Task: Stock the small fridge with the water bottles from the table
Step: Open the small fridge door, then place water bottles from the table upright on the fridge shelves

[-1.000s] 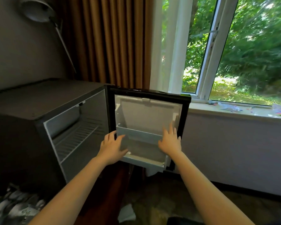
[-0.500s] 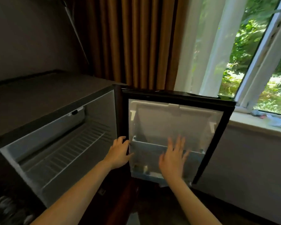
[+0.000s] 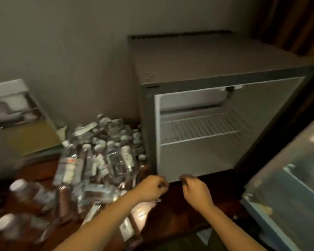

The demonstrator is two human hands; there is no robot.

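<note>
The small grey fridge (image 3: pixel 198 69) stands open on the dark wooden table (image 3: pixel 179 211), and its white inside with a wire shelf (image 3: pixel 199 129) holds nothing. Its open door (image 3: pixel 288 178) swings out at the right. Several clear water bottles (image 3: pixel 98 160) with white caps lie in a heap to the left of the fridge. My left hand (image 3: pixel 150 187) and my right hand (image 3: pixel 196 191) hover in front of the fridge's lower edge, fingers loosely curled, holding nothing. The picture is motion-blurred.
A framed picture or box (image 3: pixel 20 115) leans against the grey wall at the left. Brown curtains (image 3: pixel 297 24) hang at the upper right. Two more bottles (image 3: pixel 25 194) lie at the table's near left.
My view has swung left from the door to the fridge's inside and the bottle heap. Both hands have left the door shelf and now hang curled before the fridge opening.
</note>
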